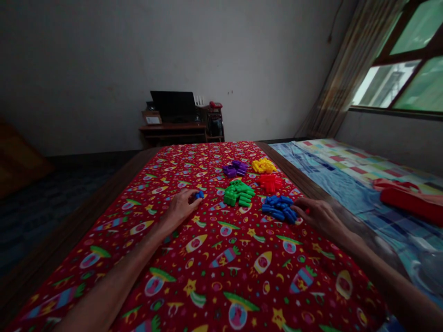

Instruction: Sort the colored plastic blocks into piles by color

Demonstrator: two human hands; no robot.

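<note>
A small blue plastic piece (199,194) sits between the thumb and fingers of my left hand (182,203), which is closed on it just above the cloth, left of the piles. My right hand (316,213) is at the right edge of a pile of blue plastic pieces (277,206), its thumb and fingers pinched at an end piece. A green pile (238,192) lies between my hands. Beyond it are purple pieces (235,168), red pieces (270,183) and yellow pieces (263,165), each colour in its own heap.
A red patterned cloth (221,263) covers the long table, whose brown wooden edge (277,159) shows on both sides. On the right is a bed (349,184) with a red bundle (411,203). A desk with a monitor (175,106) stands against the far wall.
</note>
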